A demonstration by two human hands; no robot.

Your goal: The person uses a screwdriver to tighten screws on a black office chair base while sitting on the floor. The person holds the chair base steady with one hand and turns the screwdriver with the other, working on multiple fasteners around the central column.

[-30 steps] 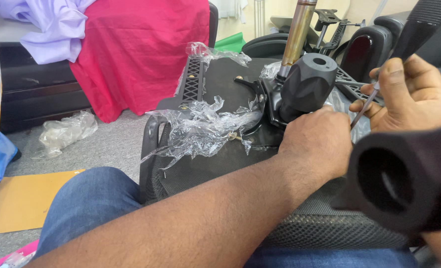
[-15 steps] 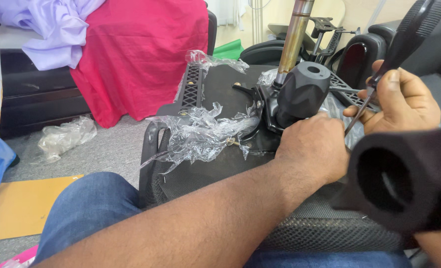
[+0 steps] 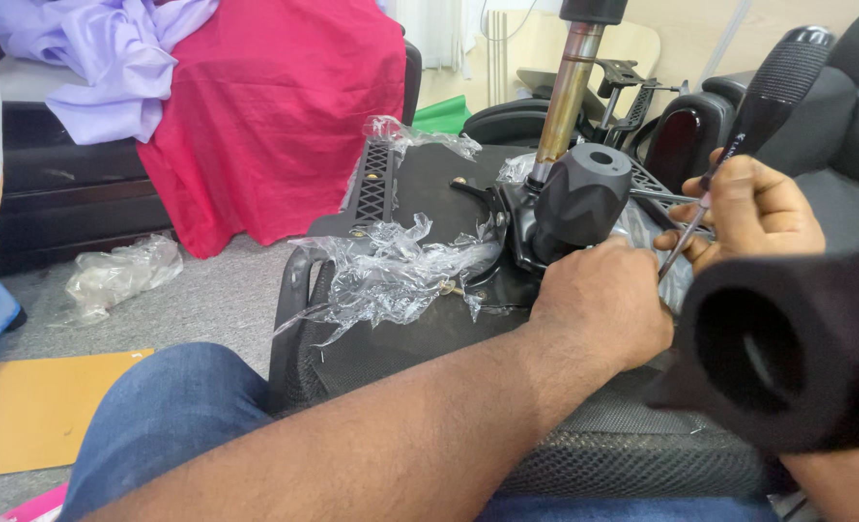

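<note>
The screwdriver (image 3: 739, 145) is in the right hand (image 3: 753, 208), fingers clamped round the thin shaft below the black ribbed handle, tip slanting down toward the mechanism plate (image 3: 507, 232) at the middle of the upturned chair seat (image 3: 429, 338). A second ago that hand sat a little higher and the handle leaned further out to the right. Now the tool has tilted nearer upright and the tip has dropped behind the left hand (image 3: 599, 304), so the point of contact is hidden.

The left hand lies knuckles up, fingers curled down against the plate just beside the grey knob (image 3: 579, 198). Whether it pinches a screw or only steadies the part, I cannot tell. It has barely shifted over the last second, which reads as the hand holding a place while the tool is brought in.

The knob stands at the foot of the gas column (image 3: 565, 97), which rises from the plate. Crumpled clear plastic wrap (image 3: 391, 275) lies across the seat's left half, with another scrap (image 3: 420, 135) at its far edge. A black foam-covered armrest end (image 3: 797, 348) crosses the near right corner, close to the camera.

Beyond the seat, a red cloth (image 3: 275, 106) and a lilac one (image 3: 101, 58) hang over dark furniture. A plastic bag (image 3: 120, 275) lies on the grey floor beside brown cardboard (image 3: 33, 411). The person's jeans-clad knee (image 3: 169, 416) is at the seat's near edge.
</note>
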